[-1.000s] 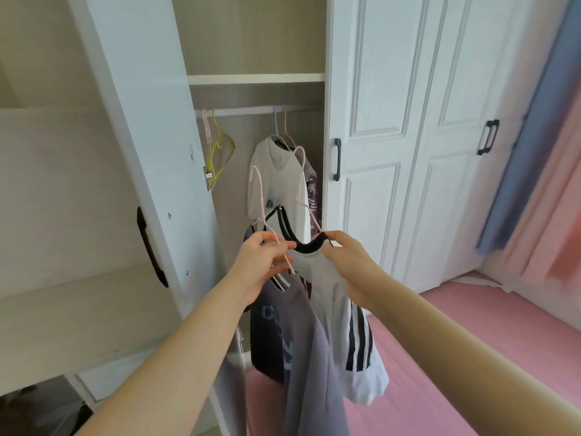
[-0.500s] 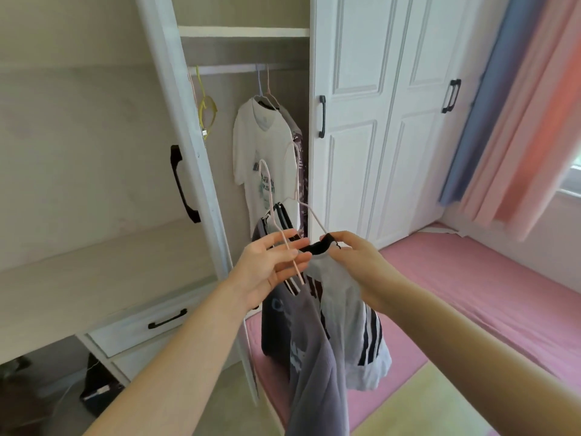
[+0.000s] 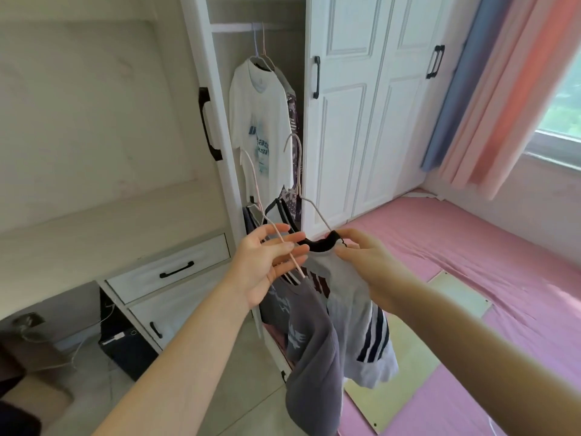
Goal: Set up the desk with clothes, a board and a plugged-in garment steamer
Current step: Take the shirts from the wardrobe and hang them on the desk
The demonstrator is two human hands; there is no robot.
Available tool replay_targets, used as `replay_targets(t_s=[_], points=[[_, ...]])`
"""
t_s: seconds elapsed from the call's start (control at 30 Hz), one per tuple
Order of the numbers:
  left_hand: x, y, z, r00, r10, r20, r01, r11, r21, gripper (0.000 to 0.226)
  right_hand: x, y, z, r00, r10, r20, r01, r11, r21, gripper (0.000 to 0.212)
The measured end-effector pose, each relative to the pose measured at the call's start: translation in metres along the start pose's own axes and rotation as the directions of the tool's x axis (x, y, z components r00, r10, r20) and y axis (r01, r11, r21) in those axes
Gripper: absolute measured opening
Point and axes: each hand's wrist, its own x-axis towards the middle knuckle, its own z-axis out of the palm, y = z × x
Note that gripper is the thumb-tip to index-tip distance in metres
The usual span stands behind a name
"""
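I hold two garments on thin pink wire hangers in front of the open wardrobe. My left hand (image 3: 264, 269) has its fingers stretched out, with the wire of one pink hanger (image 3: 251, 180) running between them. A dark grey T-shirt (image 3: 314, 357) hangs below it. My right hand (image 3: 367, 259) pinches the black collar of a pale shirt with dark stripes (image 3: 355, 297), whose hanger (image 3: 298, 171) sticks up. A white printed T-shirt (image 3: 257, 121) still hangs on the wardrobe rail. The pale desk top (image 3: 94, 228) lies to the left.
The open wardrobe door (image 3: 201, 89) stands between desk and clothes. Drawers (image 3: 169, 269) sit under the desk, with a black box (image 3: 125, 347) and cables below. A pink mattress (image 3: 471, 247) and a pale yellow board (image 3: 402, 382) lie at the right, with curtains (image 3: 490, 89) beyond.
Both hands have carried the two hung garments back from the wardrobe, and the view has dropped lower. My left fingers have spread out from a closed grip on the hanger.
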Motion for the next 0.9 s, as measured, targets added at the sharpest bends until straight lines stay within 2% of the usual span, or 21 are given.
replay_targets(t_s=[0.47, 0.53, 0.63, 0.7, 0.9], points=[[-0.109, -0.051, 0.019, 0.988, 0.052, -0.146, -0.051, 0.999, 0.013, 0.032, -0.084, 0.026, -0.021, 0.965, 0.004, 0.263, 0.022, 0.995, -0.098, 0.024], [-0.121, -0.052, 0.024, 0.985, 0.064, -0.160, -0.065, 0.998, -0.007, 0.041, -0.092, 0.027, -0.024, 0.948, -0.004, 0.318, 0.040, 0.994, -0.106, 0.025], [-0.135, -0.054, 0.026, 0.983, 0.074, -0.165, -0.086, 0.994, -0.067, 0.067, -0.103, 0.026, -0.027, 0.920, -0.022, 0.391, 0.072, 0.991, -0.113, 0.025], [-0.146, -0.051, 0.024, 0.983, 0.090, -0.158, -0.104, 0.991, -0.084, 0.074, -0.108, 0.027, -0.027, 0.905, -0.037, 0.424, 0.089, 0.991, -0.104, 0.025], [-0.192, -0.044, 0.010, 0.933, 0.179, -0.312, -0.245, 0.952, -0.186, 0.050, -0.127, 0.030, -0.014, 0.833, -0.049, 0.552, 0.102, 0.993, -0.066, 0.028]])
